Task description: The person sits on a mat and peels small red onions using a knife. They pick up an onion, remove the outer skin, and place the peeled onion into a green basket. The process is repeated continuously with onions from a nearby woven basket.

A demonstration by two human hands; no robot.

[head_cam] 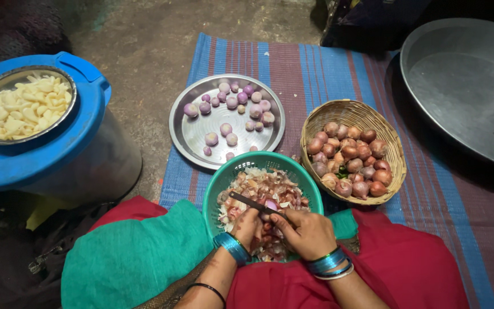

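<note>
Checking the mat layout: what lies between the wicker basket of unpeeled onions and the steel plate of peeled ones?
In the head view, only bare striped mat separates the wicker basket from the steel plate.

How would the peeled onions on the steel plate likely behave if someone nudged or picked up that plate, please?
The peeled onions look round and lie loose, so they would probably roll and bunch together. The steel plate has only a low rim, so a tilt might spill some. Their bare, shiny skin suggests they may be a little slippery.
</note>
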